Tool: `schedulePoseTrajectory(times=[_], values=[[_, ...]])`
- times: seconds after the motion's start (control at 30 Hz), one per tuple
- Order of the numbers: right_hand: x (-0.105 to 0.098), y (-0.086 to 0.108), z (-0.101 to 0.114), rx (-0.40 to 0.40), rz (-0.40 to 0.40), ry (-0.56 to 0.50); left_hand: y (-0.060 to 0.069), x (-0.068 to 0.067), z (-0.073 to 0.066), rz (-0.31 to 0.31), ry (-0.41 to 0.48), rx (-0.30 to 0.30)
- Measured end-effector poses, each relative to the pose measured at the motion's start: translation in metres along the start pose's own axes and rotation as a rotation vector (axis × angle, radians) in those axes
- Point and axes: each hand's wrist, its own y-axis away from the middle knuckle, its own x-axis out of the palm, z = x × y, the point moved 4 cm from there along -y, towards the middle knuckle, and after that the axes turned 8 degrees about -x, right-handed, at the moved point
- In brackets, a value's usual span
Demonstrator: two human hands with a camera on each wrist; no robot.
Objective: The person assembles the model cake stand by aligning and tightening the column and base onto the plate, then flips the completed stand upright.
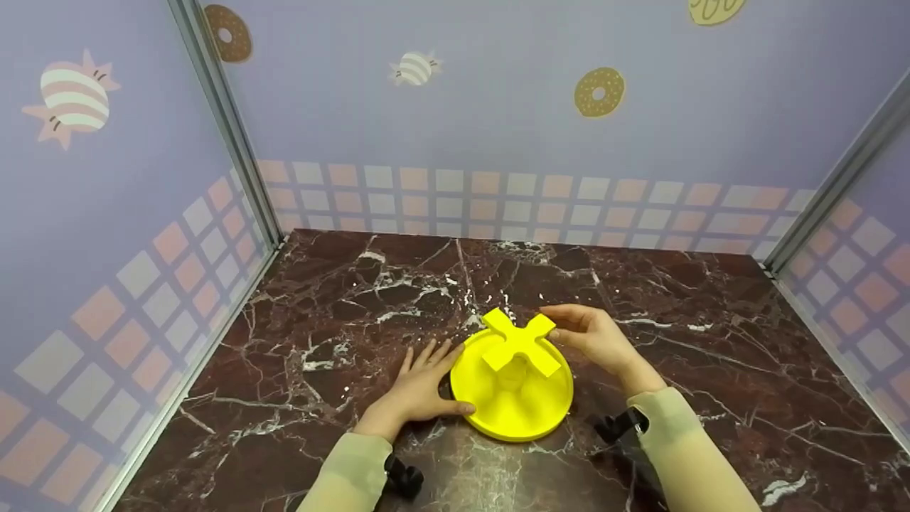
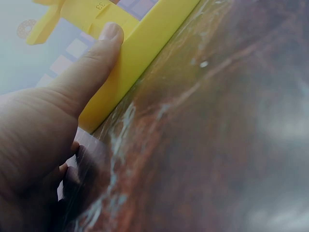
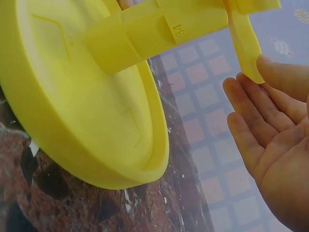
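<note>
A yellow round base [image 1: 522, 432] with a raised rim lies on the dark marbled tabletop. From its middle rises a yellow post [image 3: 149, 36], marked 34 on the side seen in the right wrist view. On top of the post is a yellow cross-shaped piece [image 1: 519, 343] with flared arms. My left hand [image 1: 419, 387] holds the base at its left side, thumb over the rim and fingers spread along the outside. With thumb and fingertips, my right hand [image 1: 596, 343] pinches one arm of the cross. Whether the cross is fixed to the post, I cannot tell.
The marbled tabletop [image 1: 355, 299] has small white flecks scattered behind the base. Patterned panels enclose it at the back [image 1: 483, 128], left [image 1: 106, 235] and right [image 1: 878, 284]. Dark wrist devices [image 1: 404, 478] sit near both cuffs.
</note>
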Motion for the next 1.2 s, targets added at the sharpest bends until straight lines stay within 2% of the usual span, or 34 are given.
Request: schedulePoseTrajectory(times=[0.13,0.33,0.47,0.8,1.2], values=[[-0.002,0.004,-0.002,-0.021,-0.007,-0.003,0.0,0.0,0.0,0.006,0.011,0.0],[-0.003,0.01,-0.004,0.013,-0.024,-0.005,0.001,0.0,0.0,0.009,0.012,0.001],[-0.002,0.016,-0.003,0.009,-0.035,0.031,0.001,0.0,0.0,0.015,0.014,-0.004],[0.001,0.029,0.0,-0.063,-0.05,0.078,0.001,0.0,0.0,-0.002,0.007,0.005],[0.015,0.046,0.007,-0.103,-0.086,0.083,0.001,-0.001,0.0,0.006,0.009,0.006]])
